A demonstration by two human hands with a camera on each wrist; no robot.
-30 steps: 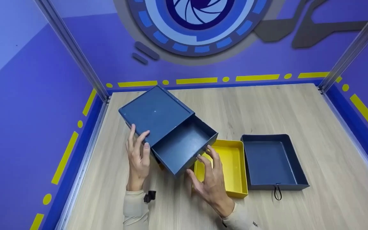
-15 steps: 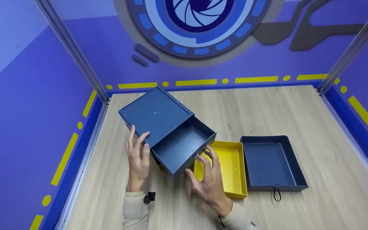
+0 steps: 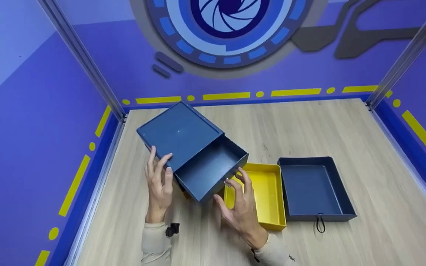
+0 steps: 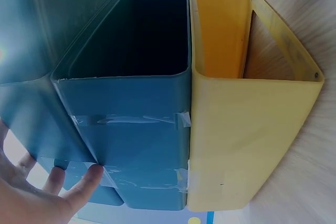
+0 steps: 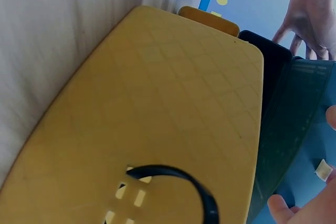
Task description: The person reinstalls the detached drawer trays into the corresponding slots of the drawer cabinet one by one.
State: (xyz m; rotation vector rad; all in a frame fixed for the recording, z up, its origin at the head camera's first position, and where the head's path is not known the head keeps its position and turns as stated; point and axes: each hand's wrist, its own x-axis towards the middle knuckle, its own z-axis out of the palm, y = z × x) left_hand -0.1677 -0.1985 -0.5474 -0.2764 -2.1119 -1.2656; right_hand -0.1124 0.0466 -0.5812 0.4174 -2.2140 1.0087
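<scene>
A dark blue drawer case [image 3: 179, 131] tops a stack, turned at an angle on the table. From its front a blue drawer [image 3: 207, 175] stands partly pulled out, with nothing inside. My left hand [image 3: 159, 188] rests along the case's left side, fingers extended and fairly straight. At the drawer's front, the spread fingertips of my right hand [image 3: 242, 210] press against it. Beneath the top case, the left wrist view shows a hollow blue case [image 4: 131, 145] and a hollow yellow case [image 4: 226, 145], with clear tape across the blue sides.
Right of the stack lies an open yellow drawer [image 3: 266, 192], its patterned front [image 5: 173, 93] and black loop [image 5: 205, 198] close to the right wrist camera. Beside it sits a dark blue drawer [image 3: 311, 188] with a black loop. Purple walls enclose the wooden table [image 3: 327, 125].
The top drawer has slid slightly further into its case, and my right hand has moved with it. My left hand stays in place on the case.
</scene>
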